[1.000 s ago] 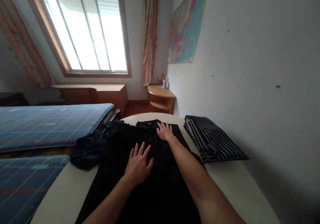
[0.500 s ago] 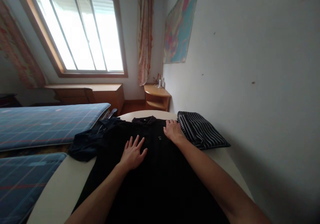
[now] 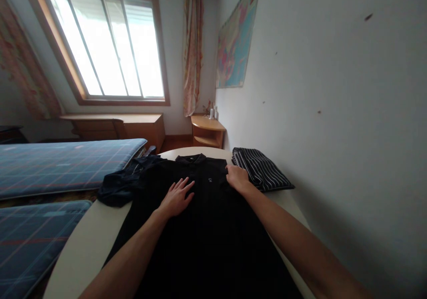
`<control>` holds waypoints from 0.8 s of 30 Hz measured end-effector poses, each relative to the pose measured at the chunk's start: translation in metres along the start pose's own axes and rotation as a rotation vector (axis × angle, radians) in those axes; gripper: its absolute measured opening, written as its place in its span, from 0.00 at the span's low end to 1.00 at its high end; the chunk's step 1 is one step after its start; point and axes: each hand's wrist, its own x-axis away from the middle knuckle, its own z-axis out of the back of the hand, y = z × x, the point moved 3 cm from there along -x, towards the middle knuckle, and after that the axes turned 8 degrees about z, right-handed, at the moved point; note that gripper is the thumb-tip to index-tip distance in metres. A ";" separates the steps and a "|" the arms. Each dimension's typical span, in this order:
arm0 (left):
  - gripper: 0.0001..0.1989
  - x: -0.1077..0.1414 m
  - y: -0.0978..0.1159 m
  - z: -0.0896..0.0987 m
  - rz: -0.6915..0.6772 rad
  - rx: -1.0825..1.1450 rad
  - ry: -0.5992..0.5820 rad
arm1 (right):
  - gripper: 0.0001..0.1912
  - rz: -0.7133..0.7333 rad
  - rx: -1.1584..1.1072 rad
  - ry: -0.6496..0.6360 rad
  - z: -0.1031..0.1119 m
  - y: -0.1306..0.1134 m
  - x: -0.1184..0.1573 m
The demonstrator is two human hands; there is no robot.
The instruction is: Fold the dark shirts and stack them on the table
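A black collared shirt (image 3: 203, 237) lies spread on a pale round table (image 3: 80, 245), its collar at the far edge and a small logo on the chest. My left hand (image 3: 176, 197) rests flat on the chest with fingers apart. At the shirt's right shoulder, my right hand (image 3: 236, 177) has its fingers curled in on the black fabric, gripping it. Just beyond that hand sits a folded black-and-white striped cloth (image 3: 263, 168).
A dark blue garment (image 3: 116, 188) is bunched at the table's left edge. Blue plaid mattresses (image 3: 66, 163) stand to the left. The white wall (image 3: 350, 148) runs close on the right. A corner shelf (image 3: 208, 123) is behind the table.
My right hand has closed from lying flat to gripping the shirt at the shoulder. My left hand stays on the chest. The view has shifted slightly.
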 end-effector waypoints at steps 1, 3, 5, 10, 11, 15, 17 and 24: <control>0.27 0.000 0.000 0.000 0.000 0.002 -0.004 | 0.17 0.002 -0.008 0.031 0.004 0.000 -0.003; 0.27 -0.001 -0.001 -0.001 0.006 0.004 -0.005 | 0.17 0.017 -0.077 0.111 0.012 0.000 -0.010; 0.27 -0.001 -0.002 -0.001 0.007 0.007 -0.003 | 0.17 0.073 -0.247 0.188 0.017 -0.003 -0.018; 0.28 -0.002 -0.002 -0.001 0.001 0.012 0.004 | 0.22 0.199 -0.613 0.214 -0.005 -0.015 -0.013; 0.28 -0.002 -0.002 -0.001 0.000 0.013 0.007 | 0.24 0.213 -0.571 0.196 -0.014 -0.018 -0.005; 0.28 -0.001 0.000 0.000 0.000 0.011 0.012 | 0.24 0.256 -0.279 0.191 -0.046 -0.026 0.028; 0.28 -0.001 0.001 0.000 0.002 0.007 0.009 | 0.19 0.227 -0.230 0.189 -0.052 -0.026 0.036; 0.28 -0.002 -0.001 -0.004 -0.003 0.004 0.007 | 0.15 0.198 -0.138 0.164 -0.046 -0.015 0.029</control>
